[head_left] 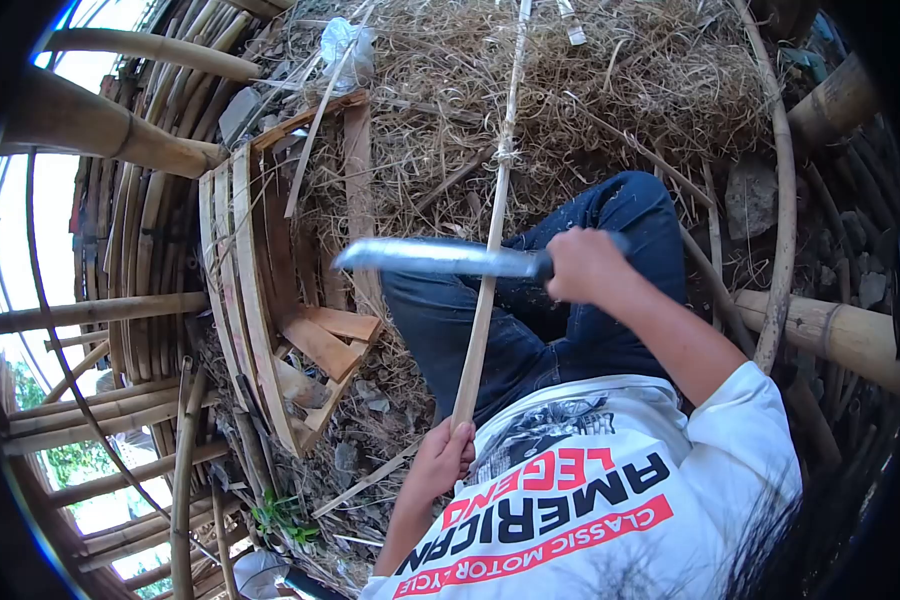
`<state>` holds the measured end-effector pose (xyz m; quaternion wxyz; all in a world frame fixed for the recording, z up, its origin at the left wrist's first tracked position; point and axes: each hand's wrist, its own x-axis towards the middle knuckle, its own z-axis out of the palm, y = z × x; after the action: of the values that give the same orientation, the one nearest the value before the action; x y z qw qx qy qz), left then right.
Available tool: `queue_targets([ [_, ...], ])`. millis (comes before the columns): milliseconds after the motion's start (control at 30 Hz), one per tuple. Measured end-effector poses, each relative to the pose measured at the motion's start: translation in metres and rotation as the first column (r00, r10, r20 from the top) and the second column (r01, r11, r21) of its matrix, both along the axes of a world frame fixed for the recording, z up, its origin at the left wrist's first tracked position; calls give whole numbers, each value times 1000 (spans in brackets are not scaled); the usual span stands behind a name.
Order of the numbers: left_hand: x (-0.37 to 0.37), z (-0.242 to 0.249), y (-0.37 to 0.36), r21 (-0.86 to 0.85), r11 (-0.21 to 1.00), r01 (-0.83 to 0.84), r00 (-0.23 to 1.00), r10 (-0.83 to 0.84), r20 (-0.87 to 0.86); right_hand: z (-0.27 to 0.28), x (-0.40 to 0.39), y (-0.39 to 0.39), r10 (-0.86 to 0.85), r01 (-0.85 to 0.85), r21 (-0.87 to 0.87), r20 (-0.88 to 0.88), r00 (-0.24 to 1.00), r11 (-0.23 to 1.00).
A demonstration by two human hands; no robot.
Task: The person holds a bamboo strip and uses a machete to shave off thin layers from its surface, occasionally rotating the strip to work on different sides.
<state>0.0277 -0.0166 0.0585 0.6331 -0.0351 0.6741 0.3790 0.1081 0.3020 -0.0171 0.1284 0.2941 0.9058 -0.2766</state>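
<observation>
My left hand (pixel 444 458) is closed round the near end of a long split bamboo strip (pixel 482 320), close against my shirt. The strip runs away from me over my lap and out past the top of the view, with a pale, frayed node partway along. In my right hand (pixel 584 267) is the dark handle of a machete (pixel 440 257). Its long blade points left and crosses the strip above my thighs, a little blurred by motion.
A wooden crate (pixel 240 290) lies on its side at my left, with loose boards inside. Curled bamboo shavings (pixel 650 80) cover the ground ahead. Bamboo poles (pixel 120 125) frame the left side, and a thick pole (pixel 830 335) lies at the right. A clear plastic bag (pixel 347 50) sits beyond the crate.
</observation>
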Motion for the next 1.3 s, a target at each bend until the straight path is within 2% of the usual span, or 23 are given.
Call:
queue_targets([
  [33, -1, 0, -1, 8, 1000, -8, 1000, 8, -4, -12, 0, 16, -114, 114, 48, -4, 993, 992],
  [100, -1, 1, -4, 2, 1000, 31, 999, -31, -17, -16, 2, 51, -303, 305, -35, 46, 952, 952],
  [167, 6, 2, 6, 10, 1000, 4, 1000, -4, -10, -12, 1, 54, -276, 276, 33, -3, 961, 961],
  [233, 3, 1, 13, 20, 1000, 11, 1000, -11, 0, -7, 0, 41, -313, 313, 20, -17, 950, 949],
  [300, 1, -2, 10, 19, 997, 76, 992, -74, -101, -9, 2, 22, -311, 312, 1, -33, 950, 950],
  [367, 0, 2, 12, 27, 997, 78, 994, -75, -80, 1, 8, 2, -177, 174, -40, -55, 983, 984],
  [400, -2, 3, 11, 11, 995, 100, 989, -98, -109, 3, 9, 1, -178, 176, -47, -57, 982, 983],
  [467, -6, 5, 9, -12, 992, 126, 981, -126, -146, 6, 8, -1, -18, 18, -3, -42, 999, 1000],
  [500, -5, 6, 4, 0, 993, 117, 983, -115, -146, -10, 7, 10, -24, 26, 48, -53, 998, 999],
  [567, -2, 8, 2, 14, 995, 100, 985, -97, -143, -31, 2, 38, -211, 217, 98, -70, 975, 971],
  [633, -2, 11, 9, 2, 999, 46, 998, -46, -42, -36, -3, 64, -312, 314, 43, -53, 949, 948],
  [700, -2, 5, 12, 16, 999, 41, 997, -40, -67, -27, -11, 60, -278, 284, 121, -65, 958, 951],
  [767, -5, 0, 12, 5, 999, 46, 997, -45, -58, -27, -8, 48, -308, 316, 128, -83, 948, 940],
  [800, -6, 4, 17, -17, 998, 56, 997, -56, -46, -18, -5, 38, -329, 334, 64, -72, 942, 941],
  [967, -7, 1, 16, -5, 996, 85, 993, -85, -80, -12, 12, -12, -16, 15, -25, -69, 997, 1000],
  [1033, -10, 5, 11, -10, 995, 99, 989, -99, -106, -6, 11, 2, 29, -22, 84, -86, 996, 996],
  [1067, -10, 10, 7, -26, 996, 84, 993, -86, -84, -21, 8, 15, -16, 29, 131, -99, 995, 991],
  [1133, -13, 14, 1, -32, 998, 62, 997, -63, -36, -30, -3, 50, -341, 342, 62, -24, 940, 938],
  [1167, -12, 12, 5, -22, 999, 46, 998, -47, -45, -31, -7, 62, -377, 379, 51, -35, 925, 924],
  [1233, -10, 6, 17, 18, 999, 35, 998, -34, -49, -36, -15, 61, -308, 324, 175, -110, 945, 930],
  [1300, -13, 4, 18, 42, 998, 37, 998, -35, -52, -26, -16, 49, -336, 344, 128, -81, 939, 930],
])
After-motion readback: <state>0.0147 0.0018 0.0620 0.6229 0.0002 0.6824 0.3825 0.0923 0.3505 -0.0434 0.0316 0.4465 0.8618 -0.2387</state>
